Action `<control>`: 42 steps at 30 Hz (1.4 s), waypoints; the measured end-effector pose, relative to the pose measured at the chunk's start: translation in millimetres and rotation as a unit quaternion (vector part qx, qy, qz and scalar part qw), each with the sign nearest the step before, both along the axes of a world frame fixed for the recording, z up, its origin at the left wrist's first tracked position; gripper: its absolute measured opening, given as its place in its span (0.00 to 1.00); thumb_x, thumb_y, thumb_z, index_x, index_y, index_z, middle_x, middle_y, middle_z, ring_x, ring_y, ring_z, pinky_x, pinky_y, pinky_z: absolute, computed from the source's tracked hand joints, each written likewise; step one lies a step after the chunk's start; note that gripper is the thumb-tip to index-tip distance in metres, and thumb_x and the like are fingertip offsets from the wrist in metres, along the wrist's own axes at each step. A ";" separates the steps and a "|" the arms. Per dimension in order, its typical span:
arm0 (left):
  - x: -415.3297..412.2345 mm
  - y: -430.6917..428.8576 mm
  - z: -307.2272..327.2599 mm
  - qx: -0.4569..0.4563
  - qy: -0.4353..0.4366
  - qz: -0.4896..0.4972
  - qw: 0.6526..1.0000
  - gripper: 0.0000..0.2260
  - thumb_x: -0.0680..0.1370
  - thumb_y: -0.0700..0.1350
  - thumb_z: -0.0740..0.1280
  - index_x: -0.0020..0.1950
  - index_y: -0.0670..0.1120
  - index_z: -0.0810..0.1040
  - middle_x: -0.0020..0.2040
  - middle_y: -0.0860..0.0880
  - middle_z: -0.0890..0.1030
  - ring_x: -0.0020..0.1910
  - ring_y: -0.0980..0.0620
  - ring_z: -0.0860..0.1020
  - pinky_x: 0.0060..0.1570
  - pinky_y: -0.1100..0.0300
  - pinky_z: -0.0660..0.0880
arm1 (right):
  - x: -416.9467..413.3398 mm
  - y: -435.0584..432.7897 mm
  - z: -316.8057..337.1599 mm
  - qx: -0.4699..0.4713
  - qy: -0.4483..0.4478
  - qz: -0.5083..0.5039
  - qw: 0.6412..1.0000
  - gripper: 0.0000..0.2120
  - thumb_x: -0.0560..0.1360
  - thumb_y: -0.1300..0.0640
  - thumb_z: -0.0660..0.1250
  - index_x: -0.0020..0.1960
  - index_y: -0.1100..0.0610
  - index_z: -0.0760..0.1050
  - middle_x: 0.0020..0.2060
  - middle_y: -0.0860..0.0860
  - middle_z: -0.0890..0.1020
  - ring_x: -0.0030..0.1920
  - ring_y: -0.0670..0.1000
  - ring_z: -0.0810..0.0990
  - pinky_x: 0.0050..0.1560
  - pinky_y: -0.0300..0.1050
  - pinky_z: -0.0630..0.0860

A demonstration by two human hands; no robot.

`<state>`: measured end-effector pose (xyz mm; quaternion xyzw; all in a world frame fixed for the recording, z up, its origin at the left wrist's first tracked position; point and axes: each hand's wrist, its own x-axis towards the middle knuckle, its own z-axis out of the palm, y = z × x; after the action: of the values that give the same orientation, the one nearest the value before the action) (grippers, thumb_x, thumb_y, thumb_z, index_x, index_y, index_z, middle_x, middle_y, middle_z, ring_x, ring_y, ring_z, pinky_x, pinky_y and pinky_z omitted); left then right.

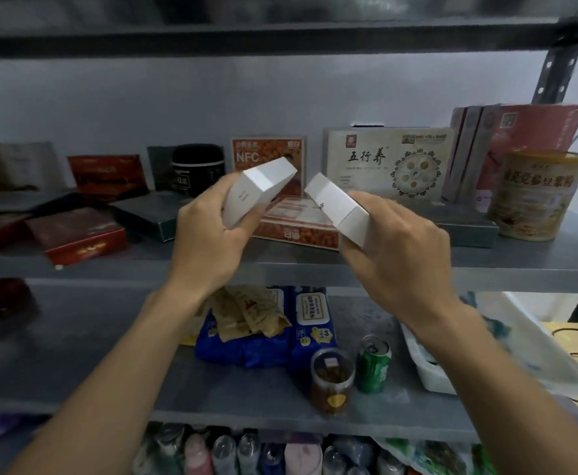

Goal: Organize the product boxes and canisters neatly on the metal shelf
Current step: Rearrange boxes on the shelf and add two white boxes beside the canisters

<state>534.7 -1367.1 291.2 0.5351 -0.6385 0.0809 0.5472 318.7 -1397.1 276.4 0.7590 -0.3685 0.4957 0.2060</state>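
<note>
Each hand, left (208, 231) and right (397, 248), grips one white box (260, 186) mid-frame; they should be squared together before shelving.

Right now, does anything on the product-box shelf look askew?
At the left, the red box and the dark green box lie flat and skewed, not squared to the metal shelf edge. The left hand grips the left white box, the right hand the right white box, both tilted.
</note>
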 end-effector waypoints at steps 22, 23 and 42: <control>35.3 271.0 -217.4 0.007 0.426 0.409 0.807 0.06 0.77 0.44 0.69 0.53 0.52 0.79 0.46 0.58 0.83 0.43 0.62 0.80 0.38 0.70 0.74 | 167.3 113.8 -205.5 0.530 -0.039 0.436 0.726 0.16 0.70 0.55 0.76 0.57 0.47 0.81 0.41 0.31 0.77 0.46 0.31 0.78 0.40 0.31 0.77; 31.4 279.6 -225.4 0.008 0.435 0.423 0.795 0.06 0.77 0.43 0.69 0.51 0.53 0.79 0.46 0.57 0.83 0.42 0.63 0.79 0.37 0.71 0.73 | 170.1 119.0 -217.3 0.550 -0.035 0.438 0.711 0.15 0.70 0.52 0.76 0.55 0.42 0.80 0.40 0.33 0.78 0.49 0.36 0.80 0.42 0.34 0.79; 219.3 339.5 -258.1 0.004 0.492 0.419 0.763 0.07 0.78 0.44 0.68 0.48 0.58 0.78 0.45 0.58 0.82 0.46 0.61 0.81 0.40 0.70 0.75 | 326.8 184.4 -265.0 0.638 -0.010 0.405 0.655 0.17 0.71 0.57 0.76 0.50 0.39 0.74 0.40 0.32 0.78 0.45 0.28 0.78 0.40 0.33 0.79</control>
<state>754.0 -1027.6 33.1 0.7182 0.0055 0.0252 0.6953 645.6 -1212.6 11.4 0.7729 -0.2520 0.1800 -0.5538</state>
